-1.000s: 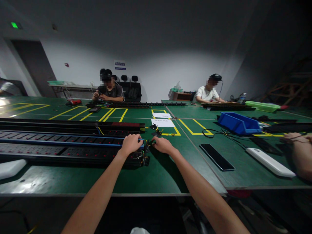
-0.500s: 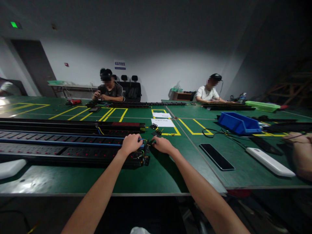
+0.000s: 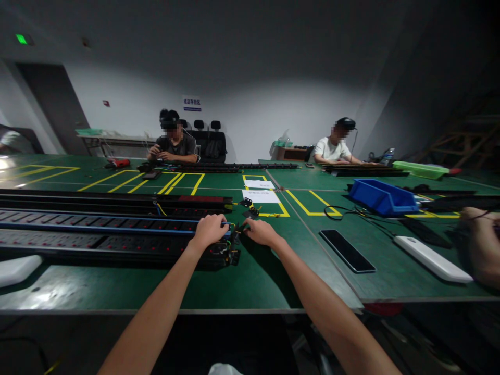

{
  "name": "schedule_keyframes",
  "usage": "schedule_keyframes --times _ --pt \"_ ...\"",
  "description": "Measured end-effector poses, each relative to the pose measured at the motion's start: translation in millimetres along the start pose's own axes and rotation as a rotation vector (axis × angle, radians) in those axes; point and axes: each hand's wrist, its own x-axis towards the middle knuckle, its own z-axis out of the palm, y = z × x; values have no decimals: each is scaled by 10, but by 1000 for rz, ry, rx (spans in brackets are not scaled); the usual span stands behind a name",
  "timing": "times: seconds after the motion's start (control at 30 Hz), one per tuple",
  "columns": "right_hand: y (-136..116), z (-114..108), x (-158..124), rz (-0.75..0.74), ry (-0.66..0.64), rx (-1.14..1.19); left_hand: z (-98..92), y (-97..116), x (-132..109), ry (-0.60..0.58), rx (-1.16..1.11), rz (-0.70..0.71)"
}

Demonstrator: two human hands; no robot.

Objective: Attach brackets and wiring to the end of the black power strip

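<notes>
Long black strips with red-marked sockets (image 3: 133,245) lie side by side at the left, one edged in blue. My left hand (image 3: 211,229) is closed around the right end of the blue-edged strip. Just right of that end, my right hand (image 3: 259,232) pinches a small black end piece (image 3: 236,232) with short wires near it. Another black end piece (image 3: 234,257) sits at the end of the nearest strip. Two small black brackets (image 3: 250,212) rest beyond my hands, beside white paper sheets (image 3: 261,196).
A phone (image 3: 347,251), a white power bank (image 3: 433,259) and a blue bin (image 3: 383,197) stand to the right, with black cables between. Another person's hand (image 3: 482,239) is at the right edge. Two people sit across the green table (image 3: 273,281). A white object (image 3: 19,271) lies front left.
</notes>
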Motion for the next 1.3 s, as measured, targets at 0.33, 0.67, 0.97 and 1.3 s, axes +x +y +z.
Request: schedule_keyframes --times 0.33,0.67,0.97,1.3 --pt "3 4 4 6 -11 3 8 -2 4 -5 10 -6" --pt "0 4 7 9 -11 1 15 -11 7 -4 8 -2" --pt "7 6 7 8 -7 5 -3 -2 2 -11 1 -1" --pt "27 47 34 -3 11 -13 -9 1 1 -12 6 -1"
